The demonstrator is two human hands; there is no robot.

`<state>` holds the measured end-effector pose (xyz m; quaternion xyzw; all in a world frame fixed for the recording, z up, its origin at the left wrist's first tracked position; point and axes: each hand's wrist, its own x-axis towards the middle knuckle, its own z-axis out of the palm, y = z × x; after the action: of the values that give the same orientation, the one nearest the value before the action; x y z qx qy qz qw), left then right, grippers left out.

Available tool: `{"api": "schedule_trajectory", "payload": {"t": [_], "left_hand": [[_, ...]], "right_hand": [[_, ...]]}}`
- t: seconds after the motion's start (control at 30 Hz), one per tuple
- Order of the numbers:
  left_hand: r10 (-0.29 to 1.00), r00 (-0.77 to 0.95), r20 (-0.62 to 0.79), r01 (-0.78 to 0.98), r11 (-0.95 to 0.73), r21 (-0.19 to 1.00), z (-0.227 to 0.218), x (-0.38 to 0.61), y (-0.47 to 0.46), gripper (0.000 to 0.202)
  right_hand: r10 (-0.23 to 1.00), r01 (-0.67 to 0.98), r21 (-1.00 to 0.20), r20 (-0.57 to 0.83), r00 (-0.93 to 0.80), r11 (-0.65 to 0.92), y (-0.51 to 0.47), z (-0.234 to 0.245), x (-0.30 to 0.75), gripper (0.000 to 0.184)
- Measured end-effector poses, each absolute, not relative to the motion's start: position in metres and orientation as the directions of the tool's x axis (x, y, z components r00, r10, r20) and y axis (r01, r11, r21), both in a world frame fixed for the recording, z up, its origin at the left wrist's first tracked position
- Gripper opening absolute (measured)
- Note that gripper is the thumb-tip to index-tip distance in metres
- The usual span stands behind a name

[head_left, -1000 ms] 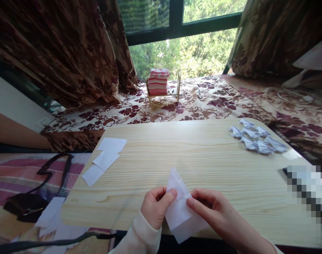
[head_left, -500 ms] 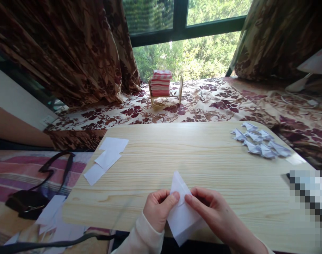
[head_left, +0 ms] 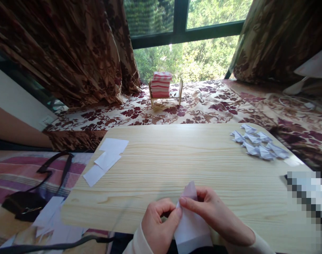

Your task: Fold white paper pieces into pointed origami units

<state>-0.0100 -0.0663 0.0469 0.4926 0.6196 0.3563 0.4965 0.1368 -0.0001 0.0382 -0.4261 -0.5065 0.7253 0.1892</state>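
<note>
A white sheet of paper (head_left: 194, 229), partly folded with a narrow top, is held over the table's near edge. My left hand (head_left: 161, 224) pinches its left edge between thumb and curled fingers. From the right, my right hand (head_left: 214, 215) grips the upper part, thumb in front and fingers behind. The two thumbs almost meet at the fold. Part of the paper is hidden behind my right hand. At the table's far right lie several small folded paper pieces (head_left: 258, 141). Several flat white paper slips (head_left: 108, 158) overlap at the left.
The light wooden table (head_left: 150, 165) has rounded corners. A blurred-out device (head_left: 309, 190) lies on its right side. Left of it are a black bag (head_left: 25, 204) and loose papers (head_left: 52, 218). Behind, a small rack (head_left: 166, 100) holds folded striped cloths (head_left: 161, 84); a lamp (head_left: 313, 67) stands far right.
The paper has turned and moved slightly right and down. My right hand's thumb has shifted left over the upper part, and my left hand has slid to the paper's left edge.
</note>
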Motion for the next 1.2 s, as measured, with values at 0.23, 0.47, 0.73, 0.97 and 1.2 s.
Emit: {"api": "schedule_trajectory", "payload": {"t": [0.23, 0.47, 0.73, 0.97, 1.2], "left_hand": [[0.972, -0.009, -0.236, 0.319, 0.226, 0.92, 0.049, -0.018, -0.071, 0.034], [0.954, -0.115, -0.278, 0.152, 0.293, 0.944, 0.041, -0.018, -0.073, 0.035], [0.945, -0.135, -0.297, 0.149, 0.315, 0.937, 0.048, -0.011, -0.054, 0.028], [0.928, -0.186, -0.324, 0.153, 0.353, 0.923, 0.049, -0.014, -0.039, 0.022], [0.923, -0.221, -0.315, 0.131, 0.348, 0.928, 0.042, -0.014, -0.039, 0.022]], "right_hand": [[0.84, 0.079, -0.945, -0.319, -0.438, -0.318, 0.01, 0.037, 0.138, 0.037], [0.907, 0.183, -0.952, -0.293, -0.304, -0.246, 0.011, 0.033, 0.152, 0.041], [0.83, 0.152, -0.95, -0.311, -0.464, -0.271, -0.009, 0.032, 0.137, 0.034], [0.842, 0.172, -0.958, -0.284, -0.459, -0.229, -0.011, 0.034, 0.138, 0.033], [0.9, 0.212, -0.977, -0.076, -0.428, 0.019, -0.015, 0.026, 0.134, 0.022]]}}
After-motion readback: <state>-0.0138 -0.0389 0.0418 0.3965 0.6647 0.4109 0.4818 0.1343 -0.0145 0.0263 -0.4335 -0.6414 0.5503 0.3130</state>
